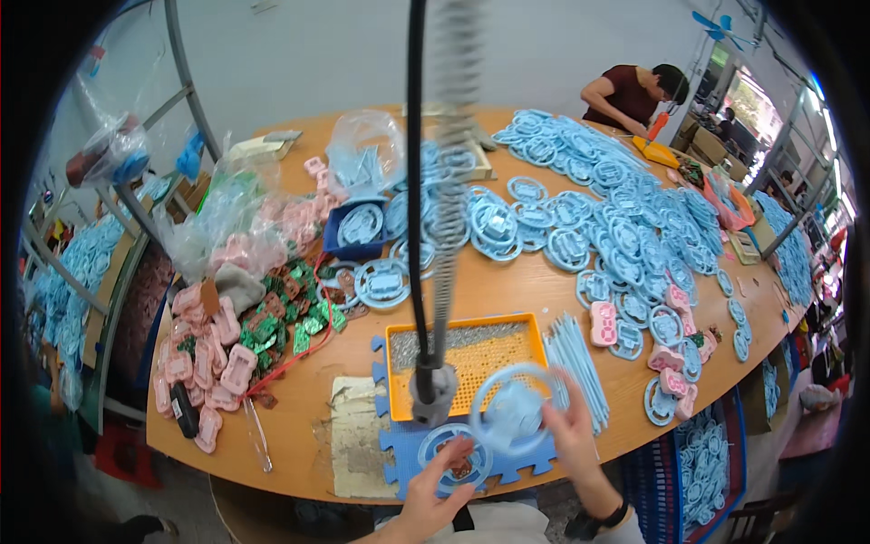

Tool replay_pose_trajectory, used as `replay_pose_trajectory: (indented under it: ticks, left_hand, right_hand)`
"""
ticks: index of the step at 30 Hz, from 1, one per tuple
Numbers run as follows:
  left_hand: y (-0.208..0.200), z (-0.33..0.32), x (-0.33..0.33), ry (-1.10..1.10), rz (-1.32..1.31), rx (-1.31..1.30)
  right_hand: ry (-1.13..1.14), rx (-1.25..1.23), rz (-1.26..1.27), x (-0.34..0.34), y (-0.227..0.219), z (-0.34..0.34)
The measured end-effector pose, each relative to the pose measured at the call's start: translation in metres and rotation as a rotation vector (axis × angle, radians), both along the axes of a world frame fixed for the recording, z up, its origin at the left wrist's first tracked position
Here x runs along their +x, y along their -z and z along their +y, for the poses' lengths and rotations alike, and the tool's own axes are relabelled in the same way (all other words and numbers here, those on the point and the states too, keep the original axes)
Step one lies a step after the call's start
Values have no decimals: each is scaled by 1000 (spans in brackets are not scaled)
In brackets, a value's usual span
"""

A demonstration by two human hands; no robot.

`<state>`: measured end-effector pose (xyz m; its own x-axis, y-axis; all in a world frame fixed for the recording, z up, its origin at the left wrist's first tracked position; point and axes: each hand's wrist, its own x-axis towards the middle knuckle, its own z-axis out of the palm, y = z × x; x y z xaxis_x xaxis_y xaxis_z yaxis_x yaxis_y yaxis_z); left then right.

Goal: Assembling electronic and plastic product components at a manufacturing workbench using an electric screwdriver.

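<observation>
My right hand grips the rim of a light blue plastic wheel-shaped part, lifted and tilted above the work spot and slightly blurred. My left hand rests with thumb and fingers apart over a second light blue wheel-shaped part. A small brown circuit board shows within that ring, beside my left fingers. The second part lies on a blue foam mat. Just above it hangs a grey screwdriver head on a cable and a coiled spring.
A yellow tray of small metal pieces stands behind the mat. Long blue sticks lie right of it. Large piles of blue parts cover the right. Pink housings and green boards lie left. Another person works at the far right.
</observation>
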<state>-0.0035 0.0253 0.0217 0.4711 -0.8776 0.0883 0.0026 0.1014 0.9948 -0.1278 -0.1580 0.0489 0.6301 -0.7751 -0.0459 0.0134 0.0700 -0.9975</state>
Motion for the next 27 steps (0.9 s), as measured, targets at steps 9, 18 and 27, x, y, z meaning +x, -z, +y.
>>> replay_pose_trajectory:
  ticks: [9,18,27]
  left_hand:
    - [9,17,-6,-123,503,58]
    - [12,38,23,-31,506,407]
    - [19,32,40,94,456,537]
  right_hand:
    - [-510,-645,442,-9,-7,37]
    - [-787,-818,347,19,7,27]
    - [-825,-837,395,38,17,21]
